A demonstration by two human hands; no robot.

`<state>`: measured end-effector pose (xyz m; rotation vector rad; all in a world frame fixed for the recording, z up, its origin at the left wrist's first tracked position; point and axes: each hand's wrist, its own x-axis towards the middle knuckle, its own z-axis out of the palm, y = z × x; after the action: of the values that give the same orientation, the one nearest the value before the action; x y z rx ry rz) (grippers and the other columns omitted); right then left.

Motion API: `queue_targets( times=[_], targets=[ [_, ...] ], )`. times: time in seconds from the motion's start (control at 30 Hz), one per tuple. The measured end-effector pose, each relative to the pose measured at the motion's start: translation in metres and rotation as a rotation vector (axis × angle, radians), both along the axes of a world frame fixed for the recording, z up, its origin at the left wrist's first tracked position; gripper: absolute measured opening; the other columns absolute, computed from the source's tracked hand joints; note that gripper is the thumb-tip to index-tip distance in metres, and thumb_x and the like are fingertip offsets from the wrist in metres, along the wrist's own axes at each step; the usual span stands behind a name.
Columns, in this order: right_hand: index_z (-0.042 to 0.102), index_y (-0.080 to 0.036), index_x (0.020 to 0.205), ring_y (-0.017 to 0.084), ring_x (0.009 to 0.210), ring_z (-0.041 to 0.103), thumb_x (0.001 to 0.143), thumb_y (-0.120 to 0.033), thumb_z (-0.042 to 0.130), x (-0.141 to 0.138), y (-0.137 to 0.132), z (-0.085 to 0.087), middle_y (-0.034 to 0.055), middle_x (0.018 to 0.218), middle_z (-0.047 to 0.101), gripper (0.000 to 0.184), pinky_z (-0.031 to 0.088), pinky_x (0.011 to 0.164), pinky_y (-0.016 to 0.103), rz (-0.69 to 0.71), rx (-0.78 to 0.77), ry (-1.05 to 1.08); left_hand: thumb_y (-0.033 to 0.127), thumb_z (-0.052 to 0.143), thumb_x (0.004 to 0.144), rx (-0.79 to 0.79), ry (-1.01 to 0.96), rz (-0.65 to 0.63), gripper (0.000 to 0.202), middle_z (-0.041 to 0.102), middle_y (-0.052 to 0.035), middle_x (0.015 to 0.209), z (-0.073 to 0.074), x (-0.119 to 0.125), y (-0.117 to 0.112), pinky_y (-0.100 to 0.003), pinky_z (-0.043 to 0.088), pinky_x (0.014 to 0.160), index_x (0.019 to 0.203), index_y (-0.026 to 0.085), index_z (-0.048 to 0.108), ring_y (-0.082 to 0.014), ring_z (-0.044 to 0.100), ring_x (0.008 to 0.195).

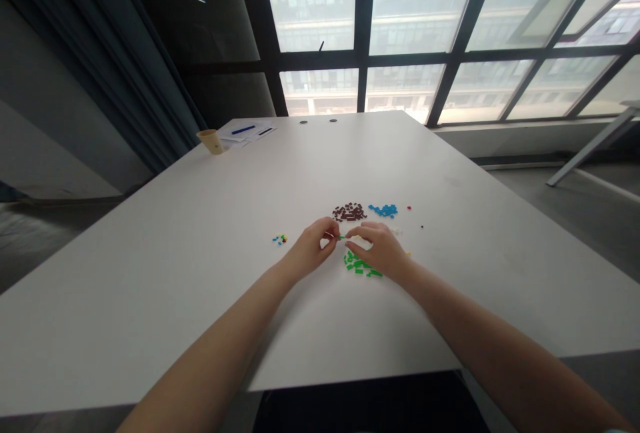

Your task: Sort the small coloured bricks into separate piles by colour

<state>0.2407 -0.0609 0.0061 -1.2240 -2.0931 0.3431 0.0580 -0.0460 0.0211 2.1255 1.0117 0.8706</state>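
Over the table my left hand [316, 244] pinches a small green toy brick [342, 237] between thumb and fingertips. My right hand [376, 244] is curled close to the brick's other end, its thumb and forefinger slightly apart. Whether its fingertip touches the brick is too small to tell. Loose green bricks [359, 265] lie below my hands, partly hidden by the right one. Just beyond my fingers is a heap of dark brown bricks [350, 212], with blue bricks [384, 210] to its right. A few pale pieces [396, 230] show behind my right hand.
Left of my hands sits a small multicoloured cluster of bricks [281, 239]. A red piece [409, 207] and a black piece [422, 226] lie to the right. At the far left of the white table [200, 300] are a paper cup [211, 142], papers [250, 132] and a blue pen [243, 130].
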Motion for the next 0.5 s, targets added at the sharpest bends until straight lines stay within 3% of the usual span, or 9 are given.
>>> queue_targets(
  times=[0.23, 0.5],
  targets=[
    [0.064, -0.020, 0.078, 0.012, 0.066, 0.053, 0.079, -0.029, 0.054, 0.0004, 0.0022, -0.0023, 0.0003, 0.066, 0.059, 0.013, 0.033, 0.066, 0.024, 0.021, 0.010, 0.001, 0.015, 0.046, 0.077, 0.030, -0.004, -0.044, 0.007, 0.054, -0.0021, 0.082, -0.0020, 0.0015, -0.0011, -0.024, 0.047, 0.071, 0.082, 0.019, 0.049, -0.0114, 0.053, 0.076],
    [0.064, -0.021, 0.078, 0.013, 0.074, 0.058, 0.079, -0.027, 0.056, 0.0035, 0.0042, -0.0043, 0.0013, 0.075, 0.066, 0.010, 0.036, 0.072, 0.025, 0.020, 0.105, 0.073, 0.021, 0.052, 0.078, 0.199, 0.046, -0.028, 0.009, 0.055, -0.0052, 0.091, -0.0001, -0.0020, 0.0022, -0.030, 0.044, 0.079, 0.086, 0.019, 0.057, -0.0151, 0.052, 0.088]
  ],
)
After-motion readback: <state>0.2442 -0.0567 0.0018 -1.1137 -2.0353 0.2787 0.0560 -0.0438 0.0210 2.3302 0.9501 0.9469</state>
